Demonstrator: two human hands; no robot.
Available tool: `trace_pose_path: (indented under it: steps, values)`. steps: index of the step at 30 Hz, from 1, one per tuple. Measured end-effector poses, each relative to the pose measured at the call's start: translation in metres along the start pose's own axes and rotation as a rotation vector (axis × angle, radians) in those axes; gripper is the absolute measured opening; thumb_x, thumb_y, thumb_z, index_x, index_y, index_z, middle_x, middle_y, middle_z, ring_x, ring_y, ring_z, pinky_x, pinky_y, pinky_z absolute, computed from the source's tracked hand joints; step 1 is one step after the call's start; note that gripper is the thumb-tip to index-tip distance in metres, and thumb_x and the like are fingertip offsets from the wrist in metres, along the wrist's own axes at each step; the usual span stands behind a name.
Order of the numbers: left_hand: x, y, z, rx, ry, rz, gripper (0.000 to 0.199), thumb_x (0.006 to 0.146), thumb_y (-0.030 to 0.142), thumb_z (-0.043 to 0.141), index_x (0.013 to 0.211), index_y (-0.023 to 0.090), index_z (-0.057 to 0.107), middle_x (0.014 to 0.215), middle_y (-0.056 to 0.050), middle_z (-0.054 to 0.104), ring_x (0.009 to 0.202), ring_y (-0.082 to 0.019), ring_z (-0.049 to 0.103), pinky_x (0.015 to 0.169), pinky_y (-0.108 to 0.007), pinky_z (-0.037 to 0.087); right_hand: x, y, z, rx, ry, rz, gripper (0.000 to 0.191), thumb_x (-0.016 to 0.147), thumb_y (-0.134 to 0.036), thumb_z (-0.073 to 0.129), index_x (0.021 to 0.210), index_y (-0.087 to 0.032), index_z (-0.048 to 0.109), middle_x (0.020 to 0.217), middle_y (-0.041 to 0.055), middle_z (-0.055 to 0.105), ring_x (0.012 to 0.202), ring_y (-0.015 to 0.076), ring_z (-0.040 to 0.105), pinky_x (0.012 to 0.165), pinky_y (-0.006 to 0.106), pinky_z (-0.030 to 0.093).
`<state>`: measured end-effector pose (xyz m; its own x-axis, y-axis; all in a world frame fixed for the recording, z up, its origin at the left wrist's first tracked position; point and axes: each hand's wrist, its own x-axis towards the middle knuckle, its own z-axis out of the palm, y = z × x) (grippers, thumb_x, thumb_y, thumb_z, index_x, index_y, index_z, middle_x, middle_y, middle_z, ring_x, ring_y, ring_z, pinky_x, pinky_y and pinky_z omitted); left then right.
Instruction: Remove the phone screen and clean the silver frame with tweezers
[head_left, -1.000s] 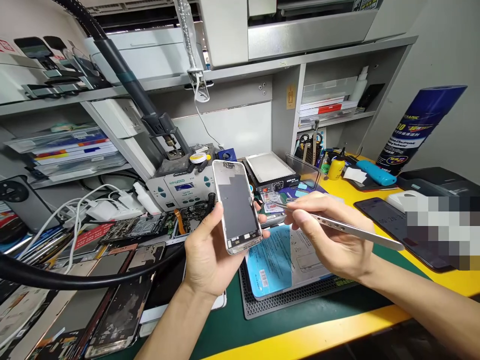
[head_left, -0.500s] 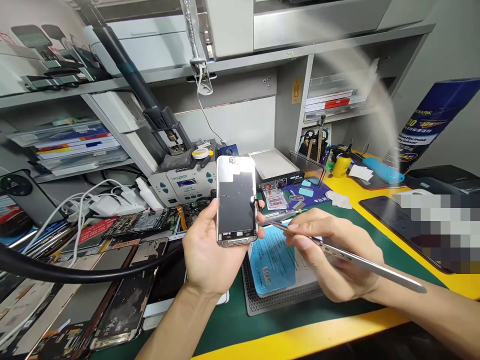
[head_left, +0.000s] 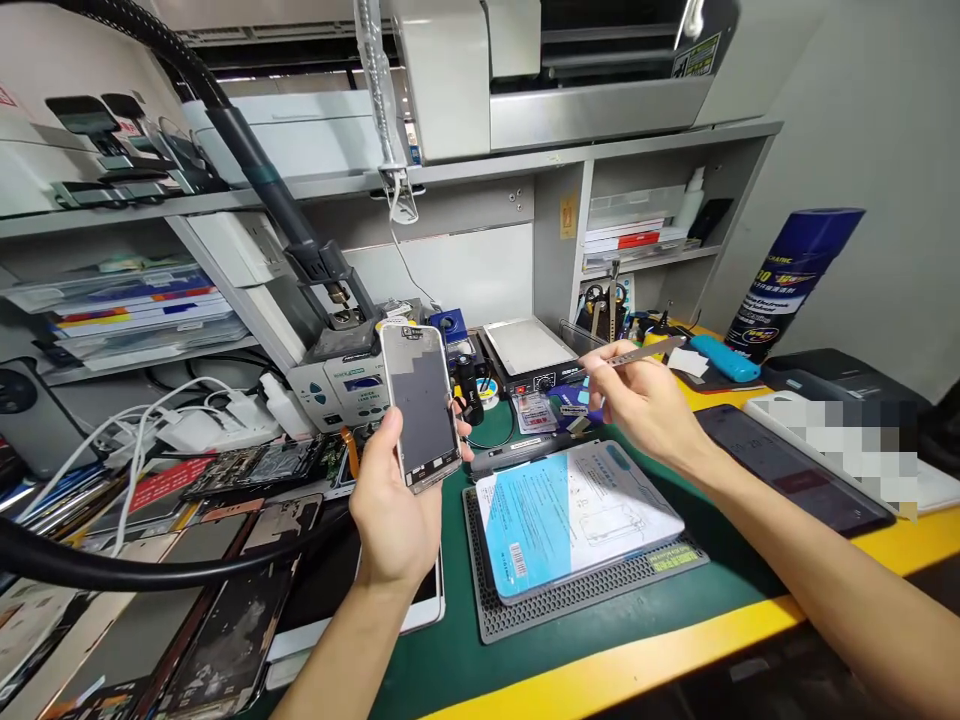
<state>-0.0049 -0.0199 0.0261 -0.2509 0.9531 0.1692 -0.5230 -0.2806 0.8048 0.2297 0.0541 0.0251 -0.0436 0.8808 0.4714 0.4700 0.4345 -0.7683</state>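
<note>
My left hand (head_left: 397,500) is closed round the lower part of a phone screen assembly (head_left: 422,405), held upright and slightly tilted, its dark panel facing me. Metal tweezers (head_left: 637,354) are gripped in my right hand (head_left: 637,395), which is raised over the back of the mat near the black-fronted box. Between and below the hands, a blue and white package (head_left: 577,520) lies on a grey perforated pad (head_left: 592,600). Behind the package is a grey pen-like tool (head_left: 517,452).
Phone parts (head_left: 232,620) and circuit boards (head_left: 262,465) crowd the left side. A black cable (head_left: 150,572) crosses there. At the right stand a blue spray can (head_left: 787,285) and a dark phone (head_left: 795,465). A flat-topped box (head_left: 529,350) sits behind.
My right hand has moved up and away from the screen assembly with the tweezers, uncovering the package. My left hand has shifted left, and the screen assembly has turned. The view has shifted too.
</note>
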Motion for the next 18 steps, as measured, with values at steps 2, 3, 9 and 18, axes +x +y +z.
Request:
trace_pose_path:
  steps: [2,3,9,18]
  values:
    - [0.001,0.0,0.0,-0.003,-0.007,0.005,0.037,0.094,0.044,0.051,0.102,0.017,0.074,0.093,-0.01,0.07,0.078,-0.023,0.066,0.062,-0.031,0.057,0.005,0.003,-0.001,-0.096,-0.05,0.023,0.025,0.103,-0.044,0.045,0.101,-0.021,0.056,0.072,0.0018,0.064,0.058,0.0194,0.062,0.059,0.033,0.047]
    - [0.002,0.001,0.0,-0.01,-0.006,0.012,0.037,0.094,0.045,0.051,0.101,0.017,0.074,0.094,-0.01,0.07,0.077,-0.022,0.066,0.061,-0.031,0.057,0.006,0.004,-0.001,-0.147,-0.076,0.031,0.025,0.103,-0.042,0.044,0.105,-0.02,0.055,0.074,0.003,0.066,0.059,0.0198,0.063,0.06,0.033,0.047]
    - [0.005,0.005,0.0,-0.01,0.025,0.055,0.036,0.094,0.044,0.05,0.095,0.016,0.073,0.093,-0.01,0.07,0.074,-0.022,0.067,0.058,-0.031,0.057,0.016,0.019,-0.008,-0.532,-0.207,0.042,0.027,0.104,-0.039,0.045,0.095,-0.018,0.06,0.088,0.0078,0.069,0.076,0.021,0.065,0.07,0.034,0.048]
    - [0.004,0.001,-0.001,0.004,0.017,0.031,0.034,0.092,0.045,0.054,0.096,0.017,0.072,0.086,-0.007,0.07,0.072,-0.02,0.066,0.058,-0.029,0.056,0.029,0.035,-0.017,-0.87,-0.594,0.062,0.023,0.099,-0.038,0.062,0.104,-0.016,0.068,0.104,0.0056,0.07,0.09,0.0181,0.067,0.082,0.038,0.057]
